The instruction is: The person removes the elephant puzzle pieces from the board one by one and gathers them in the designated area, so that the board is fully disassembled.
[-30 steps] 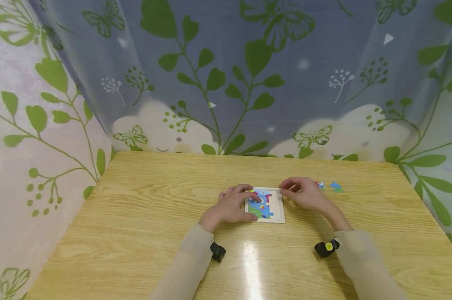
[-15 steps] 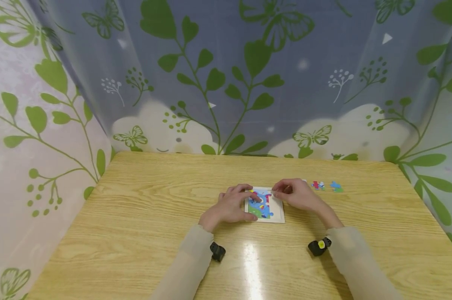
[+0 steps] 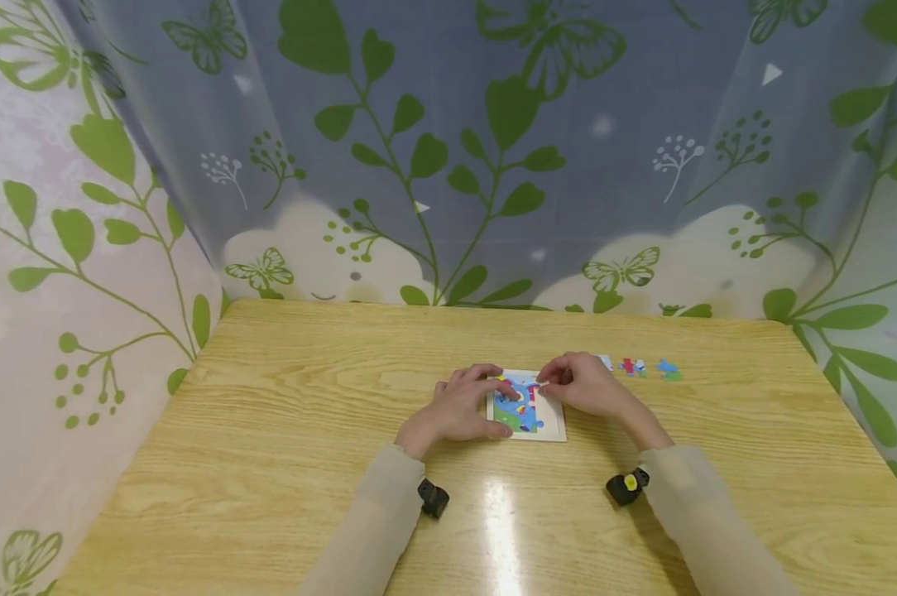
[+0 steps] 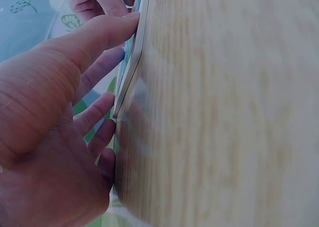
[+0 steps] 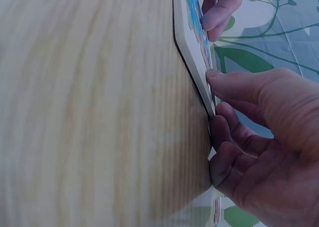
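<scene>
The puzzle board lies flat on the table in front of us, its joined blue-and-green picture covering the left part and a pale strip showing bare along the right. Our left hand spreads over it, fingers apart rather than clamped: the thumb rests on the near rim and a fingertip on the picture, which we judge steadies both. Our right hand works at the upper end of that bare strip, thumb and forefinger together — whether they pinch a piece we cannot tell. Just beyond it lie a whitish piece, partly hidden, a red-and-white piece and a blue-and-green piece, set apart in a row, probably for easy reach. Around all this runs the wooden table, with a leafy cloth hanging behind.
</scene>
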Tool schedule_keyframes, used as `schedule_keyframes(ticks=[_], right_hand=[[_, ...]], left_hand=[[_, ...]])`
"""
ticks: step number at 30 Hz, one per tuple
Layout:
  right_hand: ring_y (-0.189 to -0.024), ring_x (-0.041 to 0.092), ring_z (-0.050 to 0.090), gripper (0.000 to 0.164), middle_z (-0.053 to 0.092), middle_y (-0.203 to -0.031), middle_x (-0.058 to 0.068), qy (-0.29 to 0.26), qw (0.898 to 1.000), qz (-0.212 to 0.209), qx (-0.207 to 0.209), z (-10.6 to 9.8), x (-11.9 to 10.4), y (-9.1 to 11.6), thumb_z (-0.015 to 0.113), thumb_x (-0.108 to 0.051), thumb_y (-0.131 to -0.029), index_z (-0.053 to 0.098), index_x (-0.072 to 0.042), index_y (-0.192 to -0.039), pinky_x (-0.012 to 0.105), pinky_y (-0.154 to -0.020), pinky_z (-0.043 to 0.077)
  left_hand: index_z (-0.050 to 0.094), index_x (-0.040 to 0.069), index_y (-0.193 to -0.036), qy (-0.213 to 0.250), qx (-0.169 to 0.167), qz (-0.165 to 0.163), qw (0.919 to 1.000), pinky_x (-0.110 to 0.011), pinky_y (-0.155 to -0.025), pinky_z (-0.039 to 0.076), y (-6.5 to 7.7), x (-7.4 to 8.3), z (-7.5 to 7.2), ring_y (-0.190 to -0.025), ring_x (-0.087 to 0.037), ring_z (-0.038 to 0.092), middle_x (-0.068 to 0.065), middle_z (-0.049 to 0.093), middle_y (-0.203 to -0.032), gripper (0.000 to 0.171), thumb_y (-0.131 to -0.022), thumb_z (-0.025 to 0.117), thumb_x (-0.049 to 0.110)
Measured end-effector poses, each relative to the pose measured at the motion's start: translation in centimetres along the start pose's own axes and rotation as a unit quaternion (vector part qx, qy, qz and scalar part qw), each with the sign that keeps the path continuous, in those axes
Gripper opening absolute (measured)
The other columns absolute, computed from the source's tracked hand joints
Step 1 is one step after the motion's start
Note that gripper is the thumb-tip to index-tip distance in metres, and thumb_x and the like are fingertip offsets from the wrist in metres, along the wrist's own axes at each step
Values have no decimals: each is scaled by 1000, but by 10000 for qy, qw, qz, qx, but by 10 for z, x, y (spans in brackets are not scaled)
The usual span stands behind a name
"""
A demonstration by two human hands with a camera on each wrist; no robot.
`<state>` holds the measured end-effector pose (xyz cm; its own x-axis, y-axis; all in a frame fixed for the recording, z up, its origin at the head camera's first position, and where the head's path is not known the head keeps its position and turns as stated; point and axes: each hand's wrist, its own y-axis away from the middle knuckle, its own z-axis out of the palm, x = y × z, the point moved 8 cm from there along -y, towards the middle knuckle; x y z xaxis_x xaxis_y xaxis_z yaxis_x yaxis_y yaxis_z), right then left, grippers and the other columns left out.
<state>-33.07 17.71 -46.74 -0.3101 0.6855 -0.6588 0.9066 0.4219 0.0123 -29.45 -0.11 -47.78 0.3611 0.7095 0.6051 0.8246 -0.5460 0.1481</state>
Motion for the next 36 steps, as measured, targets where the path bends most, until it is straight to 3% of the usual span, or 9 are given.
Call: schedule_keyframes(ticks=[12, 24, 36], right_hand=[[-68, 11, 52, 6, 64, -77, 1, 138, 9997, 112, 168, 3, 0, -4, 73, -13, -91, 77, -9, -93, 26, -66, 42], [-70, 12, 52, 7, 62, -77, 1, -35, 9998, 172, -14, 7, -2, -5, 67, -12, -93, 73, -8, -92, 25, -66, 41], [-70, 14, 52, 14, 61, -78, 1, -53, 9991, 399, -136, 10, 2, -7, 74, -22, -91, 72, -8, -92, 26, -63, 40]], left_hand=[[64, 32, -133, 83, 35, -2, 10000, -62, -113, 24, 1, 2, -1, -152, -34, 25, 2, 32, -165, 48, -88, 78, 42], [65, 33, -131, -15, 128, -100, 9999, -61, -113, 25, 1, 2, -2, -150, -34, 28, 3, 34, -164, 47, -87, 80, 41], [66, 33, -130, -81, 95, -187, 9997, -60, -111, 28, 0, 2, 0, -150, -34, 30, 4, 35, -163, 45, -88, 80, 42]])
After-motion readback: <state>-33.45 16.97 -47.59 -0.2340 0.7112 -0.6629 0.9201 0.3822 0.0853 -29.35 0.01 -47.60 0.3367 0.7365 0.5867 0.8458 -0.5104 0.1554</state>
